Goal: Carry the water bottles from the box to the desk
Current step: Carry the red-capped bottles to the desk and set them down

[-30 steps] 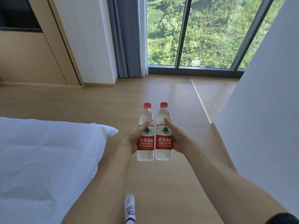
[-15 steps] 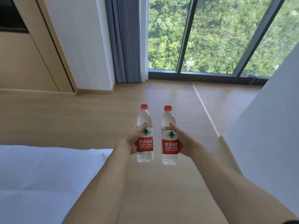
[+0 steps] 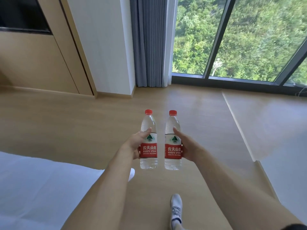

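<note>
I carry two clear water bottles with red caps and red labels, upright, out in front of me above the wooden floor. My left hand grips the left bottle around its label, thumb on the front. My right hand grips the right bottle the same way. A small gap separates the two bottles. Neither the box nor the desk is in view.
A bed with white bedding fills the lower left. A white wall rises on the right. Ahead are a wood-panelled wall, a grey curtain and a floor-to-ceiling window. My white shoe is on the floor below.
The bottles touched a second ago and now sit slightly apart. The view has moved forward and left past the bed's corner, and my foot has stepped into view.
</note>
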Available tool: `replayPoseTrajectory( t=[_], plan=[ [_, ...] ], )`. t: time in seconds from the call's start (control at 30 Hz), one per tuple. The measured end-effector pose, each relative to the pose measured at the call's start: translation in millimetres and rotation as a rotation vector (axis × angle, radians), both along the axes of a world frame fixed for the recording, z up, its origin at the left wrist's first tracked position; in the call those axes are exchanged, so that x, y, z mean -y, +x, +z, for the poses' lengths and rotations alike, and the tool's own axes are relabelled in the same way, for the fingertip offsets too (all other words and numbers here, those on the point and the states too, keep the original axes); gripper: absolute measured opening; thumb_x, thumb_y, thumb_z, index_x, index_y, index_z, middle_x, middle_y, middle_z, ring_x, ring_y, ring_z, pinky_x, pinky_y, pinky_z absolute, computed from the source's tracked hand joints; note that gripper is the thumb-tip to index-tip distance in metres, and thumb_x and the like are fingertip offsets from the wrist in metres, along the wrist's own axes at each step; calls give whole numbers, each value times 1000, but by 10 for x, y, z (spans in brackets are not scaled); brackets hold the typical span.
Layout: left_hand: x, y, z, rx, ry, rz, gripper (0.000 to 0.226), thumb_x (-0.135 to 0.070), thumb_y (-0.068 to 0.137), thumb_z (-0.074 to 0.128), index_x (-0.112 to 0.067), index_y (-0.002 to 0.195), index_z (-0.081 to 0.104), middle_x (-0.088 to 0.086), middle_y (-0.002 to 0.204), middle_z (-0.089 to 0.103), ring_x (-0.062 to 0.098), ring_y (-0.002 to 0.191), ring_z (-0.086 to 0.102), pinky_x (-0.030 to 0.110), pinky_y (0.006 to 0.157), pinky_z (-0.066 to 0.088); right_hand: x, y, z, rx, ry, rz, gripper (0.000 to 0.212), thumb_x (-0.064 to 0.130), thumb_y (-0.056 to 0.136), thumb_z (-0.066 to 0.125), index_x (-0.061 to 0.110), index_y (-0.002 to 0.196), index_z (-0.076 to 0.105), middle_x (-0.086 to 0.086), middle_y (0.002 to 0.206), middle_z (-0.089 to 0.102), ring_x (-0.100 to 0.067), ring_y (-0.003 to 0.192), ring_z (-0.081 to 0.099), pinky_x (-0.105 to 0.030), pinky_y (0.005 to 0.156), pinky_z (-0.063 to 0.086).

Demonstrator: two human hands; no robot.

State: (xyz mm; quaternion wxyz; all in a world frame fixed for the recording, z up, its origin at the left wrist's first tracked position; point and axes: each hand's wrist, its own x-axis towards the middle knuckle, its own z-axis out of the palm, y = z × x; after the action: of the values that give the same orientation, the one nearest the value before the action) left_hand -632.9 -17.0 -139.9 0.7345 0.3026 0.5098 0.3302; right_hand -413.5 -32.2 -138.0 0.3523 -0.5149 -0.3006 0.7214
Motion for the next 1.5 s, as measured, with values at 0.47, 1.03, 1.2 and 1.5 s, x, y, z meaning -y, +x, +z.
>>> replayPoseTrajectory(
  t=[0.47, 1.03, 1.2, 1.5],
  plan=[
    [-2129, 70, 170, 115, -17, 238, 48, -45, 95, 63, -9, 127, 64, 22, 116, 70, 36, 91, 72, 49, 80, 61, -2685, -111, 119, -29, -11, 239, 65, 48, 91, 65, 1, 136, 56, -26, 128, 65, -45, 123, 59, -60, 108, 43],
    [-3958, -954, 27, 174, -37, 355, 71, -55, 87, 69, -7, 139, 59, 24, 135, 61, 41, 114, 62, 58, 107, 45, -4862, -1321, 178, -6, -7, 406, 59, 48, 91, 66, 5, 131, 59, -22, 121, 70, -41, 117, 64, -53, 101, 51],
    [-4613, -1623, 93, 173, -30, 385, 71, -55, 89, 65, -6, 140, 57, 25, 135, 61, 40, 110, 63, 57, 107, 46, -5617, -2039, 237, 14, -10, 456, 59, 50, 92, 64, 9, 134, 58, -21, 123, 69, -40, 117, 64, -53, 104, 49],
    [-5234, -2923, 231, 105, 19, 545, 53, -53, 84, 71, -10, 114, 69, 18, 105, 74, 33, 86, 72, 50, 94, 55, -6531, -3484, 263, 33, 12, 583, 56, 48, 91, 67, 10, 131, 60, -20, 120, 70, -40, 119, 64, -55, 104, 49]
  ],
)
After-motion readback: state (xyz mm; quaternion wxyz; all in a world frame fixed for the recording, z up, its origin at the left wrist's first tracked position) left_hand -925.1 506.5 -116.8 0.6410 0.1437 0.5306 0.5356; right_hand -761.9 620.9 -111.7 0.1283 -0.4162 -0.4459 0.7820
